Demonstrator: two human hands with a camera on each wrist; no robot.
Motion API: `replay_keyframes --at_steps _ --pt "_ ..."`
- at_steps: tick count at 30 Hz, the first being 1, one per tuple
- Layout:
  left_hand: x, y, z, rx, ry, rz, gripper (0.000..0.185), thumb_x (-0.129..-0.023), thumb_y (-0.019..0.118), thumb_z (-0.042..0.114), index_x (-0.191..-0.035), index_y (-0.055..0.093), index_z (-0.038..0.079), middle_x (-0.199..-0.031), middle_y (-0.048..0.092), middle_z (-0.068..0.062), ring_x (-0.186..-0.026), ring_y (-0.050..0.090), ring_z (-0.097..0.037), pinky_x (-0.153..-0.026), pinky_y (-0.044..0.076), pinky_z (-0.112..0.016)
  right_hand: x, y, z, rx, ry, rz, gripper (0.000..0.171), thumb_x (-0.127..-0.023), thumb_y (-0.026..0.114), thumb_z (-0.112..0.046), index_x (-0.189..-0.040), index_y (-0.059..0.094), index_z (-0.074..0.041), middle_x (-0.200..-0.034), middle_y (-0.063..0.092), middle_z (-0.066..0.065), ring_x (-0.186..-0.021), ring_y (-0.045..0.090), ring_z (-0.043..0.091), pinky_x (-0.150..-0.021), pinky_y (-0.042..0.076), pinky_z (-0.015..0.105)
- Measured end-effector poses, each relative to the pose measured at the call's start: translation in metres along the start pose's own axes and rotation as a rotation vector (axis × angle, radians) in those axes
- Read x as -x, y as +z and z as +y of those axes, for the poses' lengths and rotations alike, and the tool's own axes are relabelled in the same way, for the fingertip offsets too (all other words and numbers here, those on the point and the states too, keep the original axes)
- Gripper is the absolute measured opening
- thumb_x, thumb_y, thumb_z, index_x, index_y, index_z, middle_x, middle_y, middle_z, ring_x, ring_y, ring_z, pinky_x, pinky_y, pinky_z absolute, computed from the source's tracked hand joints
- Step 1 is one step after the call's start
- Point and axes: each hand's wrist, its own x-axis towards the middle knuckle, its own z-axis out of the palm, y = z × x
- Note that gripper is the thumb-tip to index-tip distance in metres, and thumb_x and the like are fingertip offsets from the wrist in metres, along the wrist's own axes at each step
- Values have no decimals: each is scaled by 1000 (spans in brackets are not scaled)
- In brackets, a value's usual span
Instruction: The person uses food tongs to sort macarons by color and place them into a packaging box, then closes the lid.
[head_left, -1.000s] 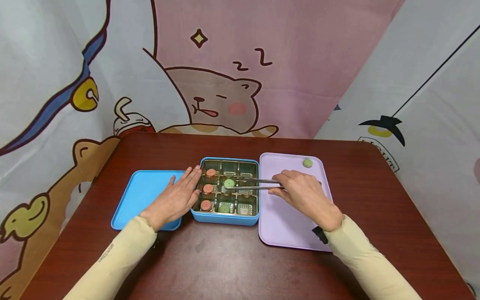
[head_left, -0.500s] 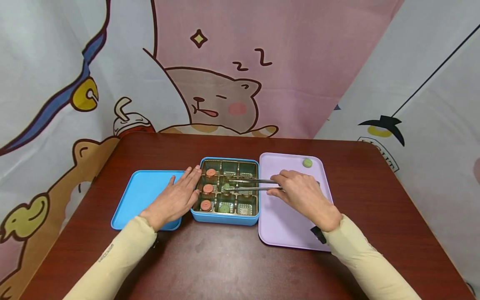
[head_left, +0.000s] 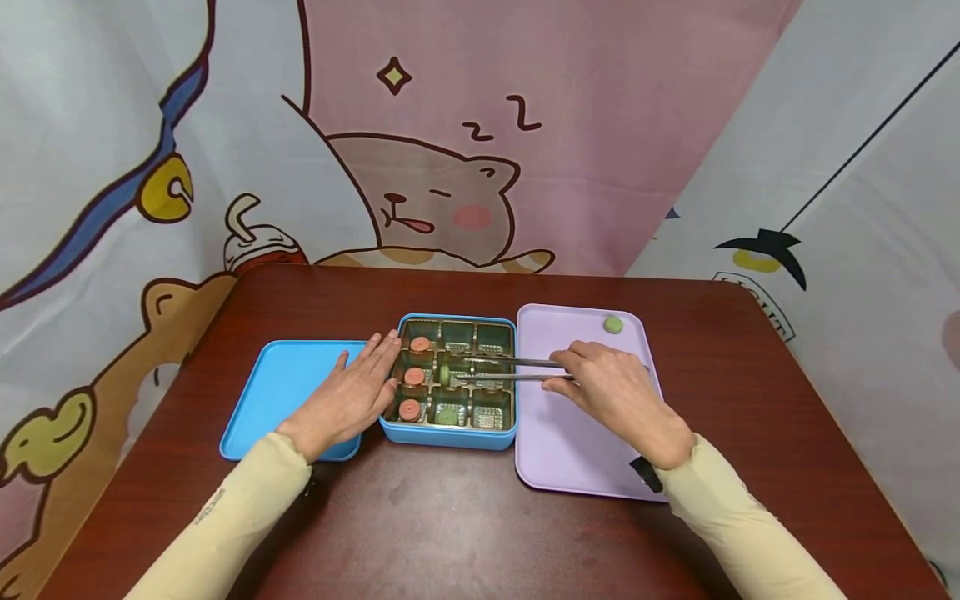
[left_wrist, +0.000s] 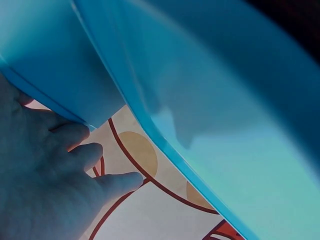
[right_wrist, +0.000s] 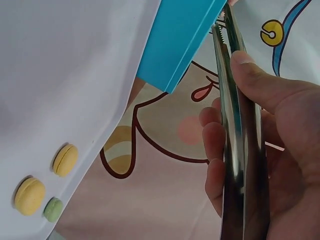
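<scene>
My right hand (head_left: 618, 400) grips a pair of metal tongs (right_wrist: 232, 150), its thumb on one arm and fingers wrapped round the other. The tongs reach into the blue box (head_left: 450, 436), their tips slightly apart. At the lower tip, a green macaron (head_left: 445, 375) stands on edge in the middle compartment. My left hand (head_left: 347, 398) lies with straight fingers against the box's left side. Orange macarons (head_left: 414, 377) fill the left column of compartments, and another green macaron (head_left: 447, 416) lies in the front middle one.
A lilac tray (head_left: 562, 467) stands against the box's right side. It carries a green macaron (head_left: 612, 324) and two yellow macarons (right_wrist: 30, 196), hidden behind my right hand in the head view. A blue lid (head_left: 281, 392) lies to the left, partly under my left hand.
The green macaron in the middle compartment has turned from lying flat to standing on edge, slightly further left. The tongs' tips have shifted little, and the left hand stays in place.
</scene>
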Motion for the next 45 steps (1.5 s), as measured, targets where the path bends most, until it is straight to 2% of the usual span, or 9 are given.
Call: replay_keyframes --at_steps 9,17,22,27,37,41,45 --pt "0 1 -1 4 0 -1 63 -112 37 32 -165 18 3 -172 14 -12 -159 11 -34 -118 18 -71 -12 -3 -12 70 -69 58 30 -85 86 -39 -96 77 -13 -74 61 -4 -63 61 17 -47 49 37" --pt "0 1 1 10 -2 -3 63 -113 36 33 -165 17 4 -172 13 -11 -159 10 -33 -119 17 -70 -25 2 -27 151 -146 113 30 -83 89 -36 -82 73 -10 -70 60 1 -60 60 23 -49 51 39" --pt "0 1 2 9 2 3 63 -113 37 33 -165 18 3 -172 13 -11 -159 11 -33 -119 18 -70 -27 1 -29 179 -155 138 32 -81 90 -36 -78 71 -10 -69 60 1 -59 59 24 -49 50 39" --pt "0 1 1 11 -1 -2 63 -113 36 33 -166 17 4 -173 13 -11 -159 9 -32 -119 17 -70 -21 -3 -22 154 -115 128 32 -81 89 -38 -86 73 -11 -72 61 0 -62 61 24 -48 49 39" --pt "1 1 0 21 -1 -3 64 -112 37 32 -166 17 4 -173 12 -11 -159 10 -32 -118 18 -70 9 -10 7 1 14 68 39 -82 88 -41 -104 77 -11 -83 69 -3 -68 63 13 -50 50 36" --pt "1 2 -1 19 2 -2 64 -113 36 33 -166 16 4 -173 11 -10 -159 9 -32 -119 18 -70 26 -14 21 -35 67 83 41 -83 87 -39 -109 76 -9 -90 71 -1 -69 64 12 -51 51 36" --pt "1 2 -1 20 8 0 64 -113 37 32 -166 17 3 -173 11 -11 -159 11 -34 -118 17 -70 41 -21 35 -42 114 109 42 -82 88 -35 -109 75 -6 -90 70 3 -67 59 13 -51 50 35"
